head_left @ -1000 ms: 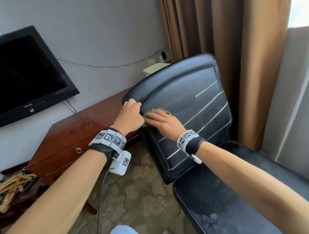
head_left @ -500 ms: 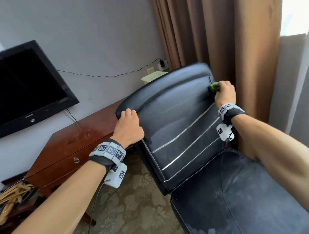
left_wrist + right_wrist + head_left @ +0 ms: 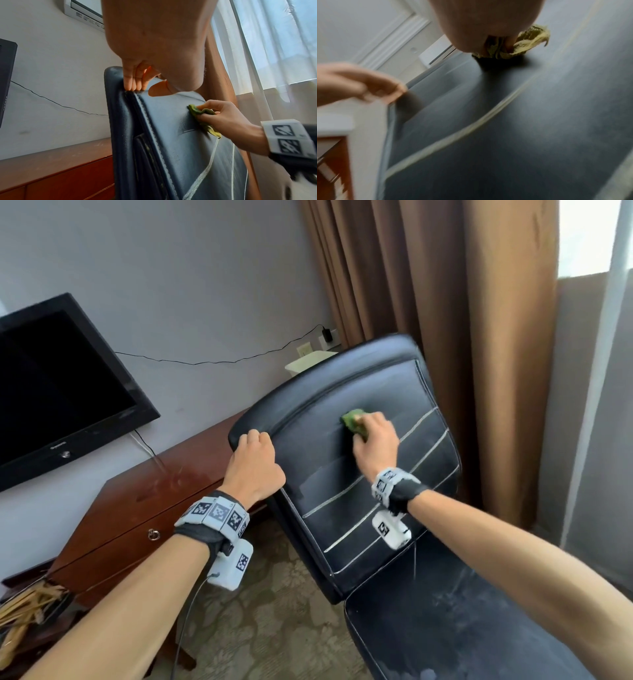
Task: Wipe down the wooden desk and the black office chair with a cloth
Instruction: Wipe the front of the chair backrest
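The black office chair (image 3: 342,460) stands in front of me, its padded backrest (image 3: 171,135) crossed by pale stitched lines. My left hand (image 3: 255,460) grips the backrest's top left corner, fingers curled over the edge (image 3: 133,81). My right hand (image 3: 373,445) holds a crumpled green cloth (image 3: 354,421) and presses it against the upper middle of the backrest (image 3: 488,121). The cloth (image 3: 202,115) bunches under those fingers; in the right wrist view the cloth (image 3: 523,43) is blurred. The wooden desk (image 3: 154,501) stands to the left, behind the chair.
A black television (image 3: 58,392) hangs on the wall above the desk, with a thin cable (image 3: 212,361) running to a wall socket. Brown curtains (image 3: 462,320) hang close behind the chair. A bundle of wooden sticks (image 3: 24,611) lies at lower left. Patterned carpet (image 3: 267,611) covers the floor.
My right hand swept the cloth from the backrest's left side to its top right corner, then back to the upper middle. My left hand kept its grip on the top left corner.
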`<action>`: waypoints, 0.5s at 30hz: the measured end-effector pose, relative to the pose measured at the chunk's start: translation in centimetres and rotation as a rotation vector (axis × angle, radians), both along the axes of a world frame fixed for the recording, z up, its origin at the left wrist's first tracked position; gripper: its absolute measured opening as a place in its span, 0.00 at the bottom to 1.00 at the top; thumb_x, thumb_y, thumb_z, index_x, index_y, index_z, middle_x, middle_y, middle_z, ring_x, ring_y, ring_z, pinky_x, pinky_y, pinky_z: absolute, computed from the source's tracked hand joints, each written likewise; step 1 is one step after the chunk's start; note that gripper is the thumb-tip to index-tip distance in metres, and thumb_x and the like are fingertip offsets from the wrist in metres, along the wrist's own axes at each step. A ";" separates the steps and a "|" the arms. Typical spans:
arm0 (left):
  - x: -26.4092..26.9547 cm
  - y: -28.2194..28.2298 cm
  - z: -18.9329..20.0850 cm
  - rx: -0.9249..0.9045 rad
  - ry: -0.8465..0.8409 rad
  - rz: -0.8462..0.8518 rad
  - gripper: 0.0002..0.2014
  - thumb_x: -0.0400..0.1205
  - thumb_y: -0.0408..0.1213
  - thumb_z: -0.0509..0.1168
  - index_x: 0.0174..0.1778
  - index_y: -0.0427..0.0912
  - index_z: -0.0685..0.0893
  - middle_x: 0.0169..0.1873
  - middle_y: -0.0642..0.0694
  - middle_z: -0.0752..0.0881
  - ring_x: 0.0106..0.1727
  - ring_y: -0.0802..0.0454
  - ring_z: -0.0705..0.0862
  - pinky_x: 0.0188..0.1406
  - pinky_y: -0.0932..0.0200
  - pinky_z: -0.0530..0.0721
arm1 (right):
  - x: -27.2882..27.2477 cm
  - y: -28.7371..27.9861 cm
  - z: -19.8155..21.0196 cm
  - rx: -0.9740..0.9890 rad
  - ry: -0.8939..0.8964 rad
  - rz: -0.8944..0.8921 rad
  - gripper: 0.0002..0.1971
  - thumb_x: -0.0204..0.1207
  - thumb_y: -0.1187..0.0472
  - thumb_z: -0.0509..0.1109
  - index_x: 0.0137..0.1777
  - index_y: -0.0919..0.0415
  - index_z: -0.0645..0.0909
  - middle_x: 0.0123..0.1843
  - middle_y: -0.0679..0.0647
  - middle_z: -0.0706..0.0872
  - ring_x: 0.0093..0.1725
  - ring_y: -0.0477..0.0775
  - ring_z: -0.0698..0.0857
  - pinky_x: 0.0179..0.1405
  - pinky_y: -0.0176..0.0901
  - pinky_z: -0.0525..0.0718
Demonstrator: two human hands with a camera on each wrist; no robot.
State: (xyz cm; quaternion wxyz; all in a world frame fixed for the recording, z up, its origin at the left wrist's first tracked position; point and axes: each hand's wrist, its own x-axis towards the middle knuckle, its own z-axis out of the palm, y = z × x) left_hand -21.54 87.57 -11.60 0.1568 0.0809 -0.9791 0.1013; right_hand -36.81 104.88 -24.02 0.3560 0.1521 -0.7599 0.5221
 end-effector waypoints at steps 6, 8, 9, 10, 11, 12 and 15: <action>0.4 0.1 0.0 0.004 0.000 -0.001 0.16 0.75 0.27 0.61 0.60 0.35 0.74 0.62 0.37 0.75 0.65 0.38 0.73 0.61 0.48 0.77 | 2.8 -2.1 -0.9 0.328 0.322 0.283 0.19 0.74 0.74 0.68 0.60 0.58 0.89 0.67 0.51 0.88 0.62 0.64 0.84 0.65 0.54 0.84; 0.3 0.1 0.0 -0.002 0.002 -0.005 0.17 0.75 0.27 0.61 0.60 0.34 0.75 0.62 0.36 0.75 0.65 0.37 0.73 0.60 0.48 0.77 | 0.6 0.0 -0.7 0.412 0.381 0.255 0.20 0.76 0.71 0.62 0.61 0.58 0.89 0.68 0.53 0.88 0.63 0.64 0.84 0.63 0.51 0.85; 0.3 0.1 0.0 -0.004 0.007 -0.010 0.16 0.74 0.26 0.61 0.59 0.34 0.75 0.62 0.36 0.75 0.64 0.37 0.73 0.60 0.48 0.77 | -0.9 1.4 -0.4 0.428 0.394 0.214 0.20 0.77 0.70 0.59 0.60 0.58 0.90 0.67 0.54 0.88 0.61 0.65 0.84 0.62 0.50 0.85; 0.2 0.1 -0.1 -0.004 0.012 -0.014 0.16 0.73 0.26 0.61 0.58 0.34 0.74 0.61 0.36 0.75 0.64 0.37 0.73 0.60 0.48 0.77 | -2.6 2.8 0.0 0.410 0.383 0.162 0.21 0.77 0.70 0.58 0.60 0.58 0.90 0.67 0.56 0.88 0.60 0.66 0.85 0.61 0.51 0.85; 0.0 0.1 -0.3 -0.003 0.019 -0.018 0.16 0.73 0.26 0.61 0.57 0.34 0.74 0.61 0.36 0.75 0.63 0.37 0.73 0.60 0.48 0.77 | -4.1 4.3 0.5 0.368 0.348 0.102 0.21 0.76 0.70 0.58 0.59 0.59 0.90 0.66 0.57 0.88 0.58 0.68 0.85 0.60 0.52 0.85; -0.1 0.0 -0.4 -0.002 0.027 -0.022 0.17 0.72 0.26 0.61 0.57 0.34 0.74 0.60 0.36 0.75 0.63 0.37 0.73 0.60 0.48 0.77 | -5.8 5.8 1.0 0.314 0.295 0.042 0.21 0.75 0.71 0.58 0.58 0.59 0.90 0.64 0.57 0.89 0.56 0.68 0.85 0.60 0.52 0.84; -0.3 -0.2 -0.8 0.000 0.059 -0.043 0.17 0.71 0.26 0.61 0.55 0.35 0.73 0.59 0.36 0.76 0.61 0.38 0.73 0.60 0.48 0.77 | -9.8 10.1 2.8 0.134 0.065 -0.120 0.22 0.72 0.75 0.60 0.58 0.58 0.90 0.61 0.58 0.89 0.56 0.69 0.85 0.61 0.50 0.80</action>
